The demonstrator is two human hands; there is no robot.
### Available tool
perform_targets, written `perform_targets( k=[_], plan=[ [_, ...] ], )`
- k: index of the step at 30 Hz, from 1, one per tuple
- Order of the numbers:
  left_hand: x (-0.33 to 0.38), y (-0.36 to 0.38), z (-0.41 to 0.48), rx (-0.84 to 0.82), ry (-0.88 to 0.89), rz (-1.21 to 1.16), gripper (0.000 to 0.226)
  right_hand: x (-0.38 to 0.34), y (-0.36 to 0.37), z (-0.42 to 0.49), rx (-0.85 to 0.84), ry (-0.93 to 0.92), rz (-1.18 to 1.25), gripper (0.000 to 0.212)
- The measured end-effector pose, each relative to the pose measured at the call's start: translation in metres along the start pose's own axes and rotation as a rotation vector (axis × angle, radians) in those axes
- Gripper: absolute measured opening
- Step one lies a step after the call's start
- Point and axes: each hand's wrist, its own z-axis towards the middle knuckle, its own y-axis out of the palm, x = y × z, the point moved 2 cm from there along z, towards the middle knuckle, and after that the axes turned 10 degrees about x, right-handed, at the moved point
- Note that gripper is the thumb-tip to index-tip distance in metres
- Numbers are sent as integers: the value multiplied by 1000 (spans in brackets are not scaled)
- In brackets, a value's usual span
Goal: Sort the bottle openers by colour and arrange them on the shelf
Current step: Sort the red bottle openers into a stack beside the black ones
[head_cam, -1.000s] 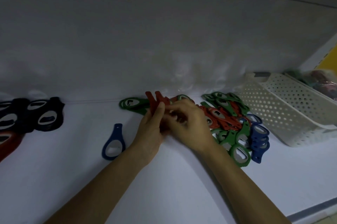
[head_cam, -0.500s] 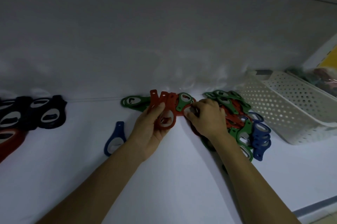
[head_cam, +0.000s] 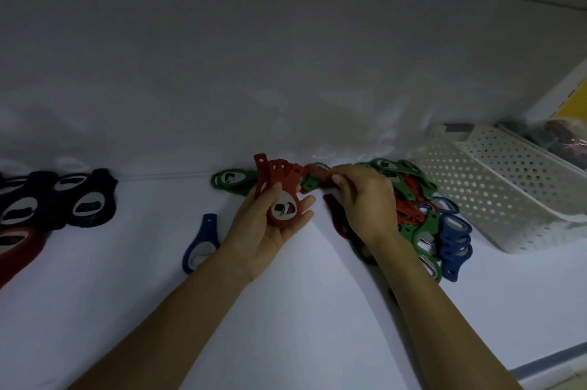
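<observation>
Head: left hand (head_cam: 270, 232) grips red stack (head_cam: 281, 181); right hand (head_cam: 365, 202) pinches opener (head_cam: 315, 172) at pile's (head_cam: 422, 230) edge.

Red openers (head_cam: 282, 195), green pile (head_cam: 413, 230), perforated white basket (head_cam: 495, 195).

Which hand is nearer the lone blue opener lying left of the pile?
Left. The left hand, holding red openers, is just right of the lone blue opener; the right hand, pinching another red opener, is farther right, over the pile.
</observation>
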Motion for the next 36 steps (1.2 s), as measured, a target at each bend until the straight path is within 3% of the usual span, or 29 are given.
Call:
perform_targets(
  k=[4, 7, 12, 15, 17, 19, 22, 24, 29, 32, 36],
  plan=[
    [-1, 0, 2, 59, -2, -71, 31, -8, -4, 1, 3, 518, 696, 17],
    [-2, 3, 3, -12, 41, -38, 44, -21, 2, -5, -149, 715, 988, 13],
    [-4, 4, 1, -122, 131, 242, 57, -36, 15, -14, -114, 477, 593, 23],
    [-5, 2, 2, -107, 169, 281, 57, -39, 13, -15, -78, 585, 743, 26],
    [-9, 4, 0, -133, 246, 428, 51, -42, 13, -15, -232, 646, 903, 36],
    [-15, 6, -4, -151, 359, 608, 45, -48, 14, -19, -371, 603, 909, 34],
    [-22, 6, -5, -125, 492, 794, 49, -51, 12, -19, -236, 541, 860, 7],
    [-25, 6, -5, -116, 558, 900, 51, -49, 10, -19, -165, 503, 861, 12],
    [-24, 3, -5, -36, 671, 1019, 39, -52, 13, -23, -193, 319, 754, 16],
    [-24, 2, -5, -20, 806, 1169, 43, -55, 15, -24, -205, 299, 754, 20],
    [-28, 11, -6, -57, 744, 1197, 25, -50, 18, -24, -208, 319, 727, 14]
  ],
)
